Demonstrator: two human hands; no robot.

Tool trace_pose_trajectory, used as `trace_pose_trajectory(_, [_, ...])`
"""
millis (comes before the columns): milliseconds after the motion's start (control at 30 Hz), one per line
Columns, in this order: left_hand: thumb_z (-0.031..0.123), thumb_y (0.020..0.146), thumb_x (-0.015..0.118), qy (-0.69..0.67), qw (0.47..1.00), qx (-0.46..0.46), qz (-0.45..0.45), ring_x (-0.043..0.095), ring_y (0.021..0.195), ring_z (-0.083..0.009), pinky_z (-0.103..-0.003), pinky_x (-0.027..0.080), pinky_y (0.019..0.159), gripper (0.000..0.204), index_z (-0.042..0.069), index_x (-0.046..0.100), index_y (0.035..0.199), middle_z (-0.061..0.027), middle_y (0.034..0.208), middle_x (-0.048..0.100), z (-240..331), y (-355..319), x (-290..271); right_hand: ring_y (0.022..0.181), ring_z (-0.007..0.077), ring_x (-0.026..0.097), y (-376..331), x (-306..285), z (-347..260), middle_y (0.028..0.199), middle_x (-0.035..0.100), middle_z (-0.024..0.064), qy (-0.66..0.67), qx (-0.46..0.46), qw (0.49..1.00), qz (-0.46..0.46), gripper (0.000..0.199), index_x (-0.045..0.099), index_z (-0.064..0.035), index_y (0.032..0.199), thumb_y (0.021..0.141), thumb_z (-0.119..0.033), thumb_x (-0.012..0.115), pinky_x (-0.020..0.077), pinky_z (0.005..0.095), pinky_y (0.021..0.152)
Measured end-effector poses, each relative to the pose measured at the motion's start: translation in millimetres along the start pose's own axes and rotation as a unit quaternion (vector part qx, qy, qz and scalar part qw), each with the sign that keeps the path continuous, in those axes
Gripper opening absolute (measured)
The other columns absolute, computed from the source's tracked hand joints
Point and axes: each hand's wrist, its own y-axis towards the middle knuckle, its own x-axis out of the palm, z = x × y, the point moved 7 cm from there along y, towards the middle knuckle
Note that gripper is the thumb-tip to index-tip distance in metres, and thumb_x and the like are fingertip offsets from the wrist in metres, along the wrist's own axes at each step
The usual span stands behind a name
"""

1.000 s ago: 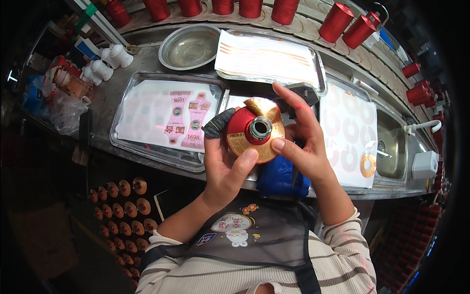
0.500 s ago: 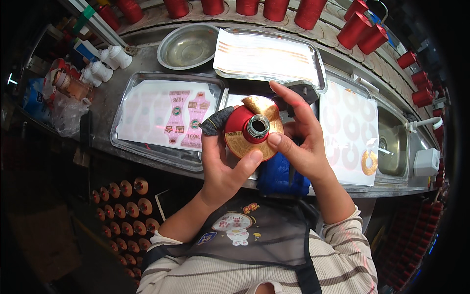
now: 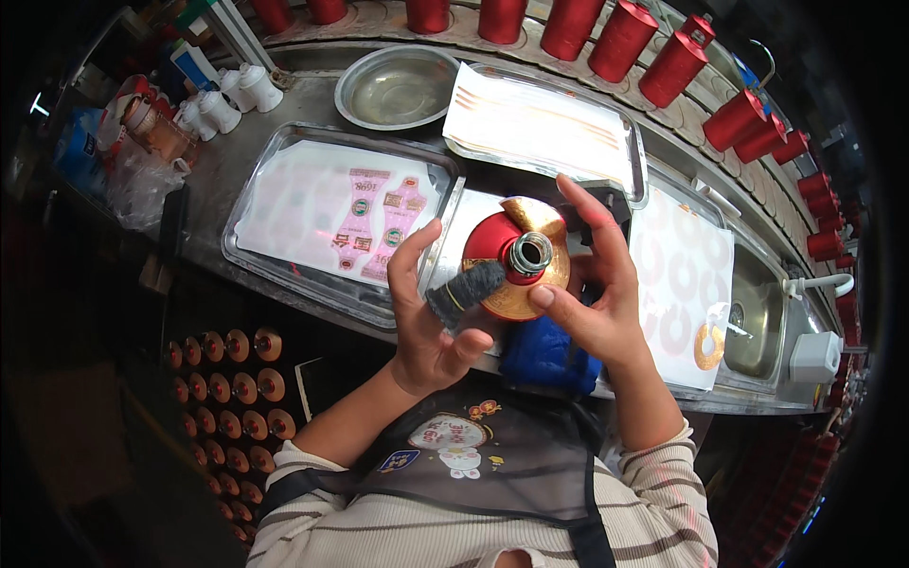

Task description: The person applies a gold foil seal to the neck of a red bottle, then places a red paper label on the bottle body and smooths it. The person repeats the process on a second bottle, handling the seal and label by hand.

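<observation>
I hold a red bottle (image 3: 494, 243) upright between both hands, seen from above, with its open metal neck in the middle. A gold ring label (image 3: 530, 284) lies around its shoulder. My left hand (image 3: 431, 317) has a dark grey finger cot on the thumb, which presses on the label near the neck. My right hand (image 3: 592, 284) cups the bottle from the right, thumb on the gold label's lower edge, fingers spread behind it. A blue cloth (image 3: 544, 355) lies under the bottle, in front of me.
A steel tray (image 3: 256, 256) holding pink labels sits to the left, another tray (image 3: 540, 123) with paper behind. A steel bowl (image 3: 398, 90), white small bottles (image 3: 227, 104), a white sheet with a gold ring label (image 3: 708, 346), and rows of red bottles (image 3: 663, 57) stand around. A sink (image 3: 757, 312) is at right.
My left thumb has moved off the left side of the bottle onto the gold label near the neck, exposing more red shoulder. The right hand keeps its hold.
</observation>
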Motion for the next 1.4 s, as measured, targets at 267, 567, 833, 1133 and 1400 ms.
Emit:
trace_pose_trajectory(267, [0.062,0.096,0.050,0.096,0.995,0.023,-0.020,0.031,0.139,-0.0363,-0.048,0.023,0.116,0.065,0.005,0.067,0.123,-0.0198,0.146,0.029,1.4,7.6,-8.2,0.062,0.0003,0.046,-0.6,-0.1,0.7,0.133,0.056,0.0069,-0.008,-0.016,1.000,0.010,0.085,0.041,-0.0023,0.150,0.075,-0.017,0.079,0.0358,0.0175,0.053])
trace_pose_trajectory(567, [0.058,0.092,0.060,0.239,0.967,0.084,-0.016,0.032,0.138,-0.0405,-0.064,0.013,0.114,0.043,0.020,0.072,0.107,-0.0133,0.141,0.038,27.5,-6.2,-0.2,0.099,0.0121,0.065,-0.2,9.4,0.6,0.137,0.049,0.0125,0.100,-0.020,0.995,0.011,0.077,0.034,-0.0014,0.152,0.087,-0.014,0.071,0.0537,0.0231,0.079])
trace_pose_trajectory(833, [0.049,0.086,0.071,0.379,0.920,0.100,-0.004,0.020,0.142,-0.0416,-0.064,0.003,0.113,0.025,0.025,0.075,0.093,-0.0107,0.146,0.037,47.3,-8.8,24.3,0.081,0.0020,0.055,2.4,4.5,7.8,0.129,0.057,0.0072,0.131,-0.016,0.991,0.027,0.062,0.046,-0.0032,0.146,0.087,-0.002,0.063,0.0447,0.0172,0.068])
trace_pose_trajectory(1133, [0.036,0.080,0.078,0.382,0.916,0.121,-0.024,0.017,0.143,-0.0436,-0.064,0.002,0.113,0.018,0.023,0.076,0.093,-0.0103,0.148,0.035,58.5,-4.4,40.7,0.117,0.0139,0.060,14.7,0.4,10.1,0.140,0.055,0.0102,0.143,-0.041,0.989,0.004,0.052,0.050,0.0016,0.140,0.090,0.001,0.062,0.0521,0.0254,0.094])
trace_pose_trajectory(1400, [0.020,0.062,0.095,0.199,0.979,-0.017,0.045,0.039,0.133,-0.0377,-0.046,0.037,0.108,0.090,0.004,0.048,0.138,-0.0193,0.142,0.037,44.9,10.5,21.0,0.115,0.0144,0.062,19.0,0.1,6.2,0.135,0.058,0.0095,0.166,-0.028,0.985,-0.031,0.051,0.052,0.0023,0.138,0.090,0.001,0.068,0.0539,0.0270,0.094])
